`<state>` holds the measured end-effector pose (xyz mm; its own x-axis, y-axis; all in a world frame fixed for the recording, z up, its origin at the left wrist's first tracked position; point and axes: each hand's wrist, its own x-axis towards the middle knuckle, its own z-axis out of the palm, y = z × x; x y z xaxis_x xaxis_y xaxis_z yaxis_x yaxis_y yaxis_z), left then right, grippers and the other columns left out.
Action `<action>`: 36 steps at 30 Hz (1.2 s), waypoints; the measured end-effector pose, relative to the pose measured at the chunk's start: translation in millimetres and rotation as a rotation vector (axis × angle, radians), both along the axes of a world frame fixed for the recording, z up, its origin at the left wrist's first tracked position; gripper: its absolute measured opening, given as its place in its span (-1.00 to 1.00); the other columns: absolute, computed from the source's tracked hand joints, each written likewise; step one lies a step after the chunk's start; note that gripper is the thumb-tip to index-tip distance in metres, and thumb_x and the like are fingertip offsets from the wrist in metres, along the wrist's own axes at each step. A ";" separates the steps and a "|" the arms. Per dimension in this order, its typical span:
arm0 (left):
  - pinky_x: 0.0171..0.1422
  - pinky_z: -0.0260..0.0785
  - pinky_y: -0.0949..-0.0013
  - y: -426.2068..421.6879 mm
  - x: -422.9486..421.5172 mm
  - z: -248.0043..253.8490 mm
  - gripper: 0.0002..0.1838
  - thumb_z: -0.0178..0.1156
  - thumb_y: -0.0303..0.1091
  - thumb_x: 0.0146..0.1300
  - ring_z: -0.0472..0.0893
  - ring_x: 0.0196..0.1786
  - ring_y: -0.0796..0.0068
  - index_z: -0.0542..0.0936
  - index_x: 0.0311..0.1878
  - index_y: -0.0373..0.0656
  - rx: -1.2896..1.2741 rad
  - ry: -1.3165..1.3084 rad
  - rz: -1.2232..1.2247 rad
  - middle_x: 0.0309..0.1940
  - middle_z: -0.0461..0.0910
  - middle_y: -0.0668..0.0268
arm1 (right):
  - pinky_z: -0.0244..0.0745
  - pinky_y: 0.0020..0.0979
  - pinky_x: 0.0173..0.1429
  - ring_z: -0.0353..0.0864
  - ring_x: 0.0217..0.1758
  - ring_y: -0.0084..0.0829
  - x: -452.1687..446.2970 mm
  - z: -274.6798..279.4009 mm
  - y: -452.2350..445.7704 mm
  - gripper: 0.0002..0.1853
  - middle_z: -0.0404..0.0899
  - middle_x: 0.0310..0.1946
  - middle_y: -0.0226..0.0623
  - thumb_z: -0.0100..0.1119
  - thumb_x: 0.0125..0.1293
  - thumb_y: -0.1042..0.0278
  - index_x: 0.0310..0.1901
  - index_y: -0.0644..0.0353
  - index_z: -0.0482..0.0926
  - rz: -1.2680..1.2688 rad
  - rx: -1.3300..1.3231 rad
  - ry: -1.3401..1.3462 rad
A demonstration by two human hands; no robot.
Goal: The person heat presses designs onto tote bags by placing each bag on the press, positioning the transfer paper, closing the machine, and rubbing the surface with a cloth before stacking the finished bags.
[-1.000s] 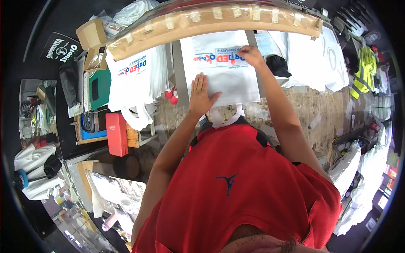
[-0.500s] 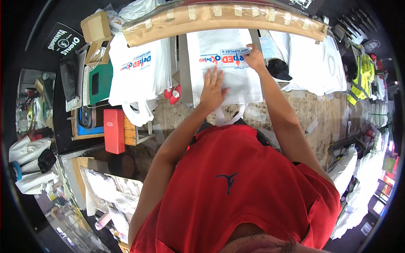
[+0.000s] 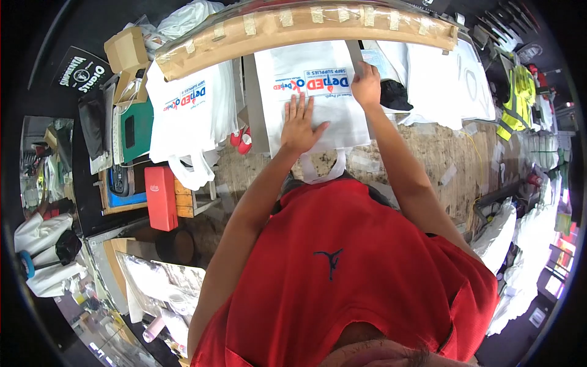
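A white tote bag (image 3: 318, 119) with blue and red lettering lies flat on a grey board (image 3: 252, 116), its handles hanging toward my body. My left hand (image 3: 299, 127) rests flat on the bag just below the print, fingers spread. At the bag's right edge, beside the board, is my right hand (image 3: 367, 88) with its fingers curled; whatever sits between them is hidden. Left of the board hangs a stack of similar printed white bags (image 3: 189, 116).
A long cardboard piece (image 3: 306, 24) with tape strips spans above the bag. White sheets (image 3: 434, 85) and a dark bundle (image 3: 394, 95) lie to the right. Leftward are a red box (image 3: 161, 199), a green panel (image 3: 136, 131) and an open carton (image 3: 127, 52).
My right hand has moved off the lettering to the bag's right edge, and its fingers have curled in. My left hand stays flat on the bag. The view has shifted slightly.
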<state>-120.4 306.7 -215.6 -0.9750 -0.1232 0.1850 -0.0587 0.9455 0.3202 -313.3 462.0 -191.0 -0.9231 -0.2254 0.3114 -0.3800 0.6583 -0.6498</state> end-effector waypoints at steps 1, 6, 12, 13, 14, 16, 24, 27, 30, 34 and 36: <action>0.69 -0.39 -0.09 0.3 0.2 0.0 -0.04 -0.04 0.37 0.38 -0.18 0.66 -0.08 0.11 0.58 -0.22 0.006 0.005 0.004 0.61 -0.06 -0.05 | 0.36 -0.10 0.39 0.41 0.32 0.11 11.4 -2.6 8.4 -0.50 0.46 0.21 0.12 0.26 0.17 0.49 0.19 0.28 0.49 0.066 0.065 0.103; 0.69 -0.38 -0.11 0.5 -0.9 -0.2 -0.05 -0.01 0.34 0.38 -0.17 0.66 -0.09 0.12 0.57 -0.23 0.017 0.007 0.000 0.60 -0.04 -0.06 | 0.14 0.08 0.54 0.17 0.48 0.26 76.9 -16.2 28.2 -0.30 0.17 0.44 0.22 0.30 0.30 0.20 0.39 0.37 0.32 0.323 0.231 0.232; 0.68 -0.39 -0.15 1.7 1.5 -0.9 -0.05 0.02 0.31 0.37 -0.18 0.66 -0.10 0.11 0.58 -0.22 0.017 -0.007 -0.001 0.60 -0.05 -0.09 | -0.05 0.05 0.62 -0.04 0.62 0.18 90.2 -32.1 26.8 -0.19 0.05 0.54 0.17 0.08 0.44 -0.10 0.46 0.43 0.20 0.260 0.335 0.147; 0.67 -0.39 -0.17 2.9 2.1 0.4 -0.03 0.04 0.32 0.36 -0.19 0.65 -0.14 0.10 0.58 -0.23 -0.018 0.010 0.044 0.59 -0.06 -0.15 | -0.05 0.05 0.62 -0.04 0.62 0.18 90.2 -32.0 27.5 -0.19 0.05 0.54 0.17 0.08 0.44 -0.10 0.46 0.43 0.20 0.255 0.334 0.143; 0.66 -0.39 -0.20 4.8 2.8 1.5 -0.01 0.05 0.32 0.35 -0.19 0.65 -0.18 0.08 0.58 -0.24 -0.052 0.026 0.091 0.58 -0.06 -0.21 | -0.05 0.05 0.62 -0.05 0.62 0.17 90.2 -32.0 27.9 -0.20 0.05 0.54 0.16 0.08 0.44 -0.10 0.47 0.41 0.20 0.255 0.337 0.141; 0.65 -0.39 -0.22 4.5 1.3 -2.6 0.00 0.07 0.33 0.34 -0.19 0.64 -0.23 0.08 0.58 -0.26 -0.052 0.046 0.197 0.56 -0.06 -0.26 | -0.06 0.05 0.62 -0.05 0.62 0.17 90.6 -34.5 27.9 -0.20 0.06 0.54 0.15 0.08 0.44 -0.10 0.47 0.39 0.20 0.259 0.337 0.136; 0.63 -0.43 -0.28 -21.5 1.4 -24.1 0.04 0.07 0.36 0.33 -0.16 0.62 -0.32 0.10 0.55 -0.36 0.055 0.128 0.385 0.55 -0.05 -0.30 | -0.08 0.06 0.63 -0.06 0.63 0.15 91.2 -33.0 26.5 -0.20 0.04 0.56 0.10 0.04 0.46 -0.12 0.49 0.35 0.18 0.248 0.376 0.120; 0.63 -0.43 -0.29 -20.3 -0.4 -23.0 -0.02 0.04 0.32 0.37 -0.15 0.62 -0.30 0.10 0.57 -0.30 -0.051 0.123 0.359 0.56 -0.05 -0.25 | -0.10 0.04 0.64 -0.08 0.63 0.14 90.7 -32.6 25.7 -0.21 0.04 0.56 0.09 0.03 0.46 -0.12 0.49 0.36 0.18 0.245 0.376 0.129; 0.63 -0.42 -0.29 -11.1 -3.3 -11.6 -0.12 0.03 0.22 0.42 -0.20 0.64 -0.27 0.12 0.58 -0.22 -0.082 0.124 0.169 0.59 -0.07 -0.18 | -0.11 0.05 0.64 -0.10 0.64 0.16 90.3 -32.3 27.1 -0.20 0.04 0.55 0.11 0.04 0.46 -0.11 0.49 0.38 0.18 0.257 0.364 0.117; 0.65 -0.37 -0.25 -2.3 -5.0 -12.6 -0.21 -0.01 0.24 0.43 -0.15 0.64 -0.24 0.22 0.57 -0.02 -0.023 0.078 0.066 0.60 -0.05 -0.09 | -0.10 0.05 0.64 -0.10 0.63 0.16 89.2 -34.0 25.2 -0.19 0.02 0.55 0.12 0.05 0.45 -0.11 0.48 0.40 0.18 0.256 0.367 0.129; 0.65 -0.35 -0.23 -2.0 -5.6 -14.4 -0.22 -0.02 0.26 0.43 -0.13 0.64 -0.23 0.23 0.57 0.01 -0.030 0.081 0.075 0.61 -0.05 -0.06 | -0.10 0.05 0.64 -0.10 0.63 0.16 90.2 -36.8 25.4 -0.19 0.00 0.56 0.11 0.04 0.46 -0.11 0.48 0.40 0.17 0.247 0.362 0.131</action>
